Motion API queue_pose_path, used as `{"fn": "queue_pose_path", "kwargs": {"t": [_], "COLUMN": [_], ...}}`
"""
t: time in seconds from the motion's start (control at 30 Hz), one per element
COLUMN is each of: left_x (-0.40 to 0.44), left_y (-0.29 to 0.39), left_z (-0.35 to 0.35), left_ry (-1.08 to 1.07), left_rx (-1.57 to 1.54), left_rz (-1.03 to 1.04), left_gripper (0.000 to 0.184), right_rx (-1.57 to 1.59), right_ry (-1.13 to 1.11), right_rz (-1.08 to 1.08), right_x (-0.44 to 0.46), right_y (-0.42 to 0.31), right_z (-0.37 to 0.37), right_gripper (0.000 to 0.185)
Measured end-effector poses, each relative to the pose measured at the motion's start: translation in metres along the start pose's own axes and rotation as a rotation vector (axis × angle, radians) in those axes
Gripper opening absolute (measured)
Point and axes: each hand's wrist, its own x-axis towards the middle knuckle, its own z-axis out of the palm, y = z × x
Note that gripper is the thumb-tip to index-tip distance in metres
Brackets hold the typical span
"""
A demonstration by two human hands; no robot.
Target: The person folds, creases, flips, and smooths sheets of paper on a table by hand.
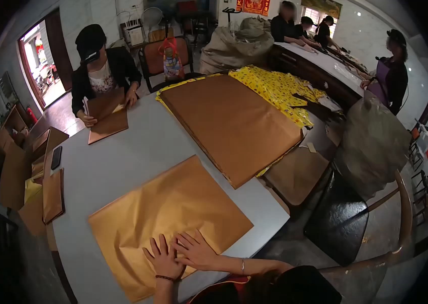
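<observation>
In the head view, the only one, I see a person's two bare hands at work on a pale grey table [107, 169]. Under them lies a large golden-brown sheet [173, 195], flat but creased, at the near edge of the table. The left hand [165, 261], with a dark bracelet at the wrist, rests palm down on it, fingers spread and gripping nothing. The right hand [195, 252], a thin bangle on its wrist, reaches in from the right and lies beside the left, touching it, its fingers also spread and flat.

Just beyond, to the right, is a stack of brown sheets [231, 124], with yellow patterned cloth [275, 88] along its far side. Across the table, at the left, a person in a dark cap [105, 71] holds a smaller folded brown piece [110, 124] in both hands. A black phone [56, 157] lies near the left edge, close to an open cardboard box [10, 175].

At the right stand a chair with a black seat [340, 223] and a bulky sack [373, 142]. Farther back, several people gather around a long white table [320, 63].
</observation>
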Motion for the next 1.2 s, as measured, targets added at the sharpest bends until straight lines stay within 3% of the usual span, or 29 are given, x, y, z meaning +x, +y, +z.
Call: {"fn": "queue_pose_path", "kwargs": {"t": [0.13, 0.9, 1.2], "left_x": [0.001, 0.0, 0.0], "left_y": [0.0, 0.0, 0.002], "left_z": [0.0, 0.003, 0.0], "left_ry": [-0.001, -0.015, -0.036], "left_rx": [-0.029, -0.098, -0.08], "left_rz": [-0.005, -0.021, -0.027], "left_gripper": [0.066, 0.062, 0.059], "right_rx": [0.036, 0.045, 0.025], "right_ry": [0.169, 0.213, 0.118], "right_rz": [-0.029, -0.012, 0.008], "right_x": [-0.001, -0.004, -0.003], "right_y": [0.001, 0.004, 0.001], "right_z": [0.011, 0.021, 0.009], "right_gripper": [0.058, 0.061, 0.063]}}
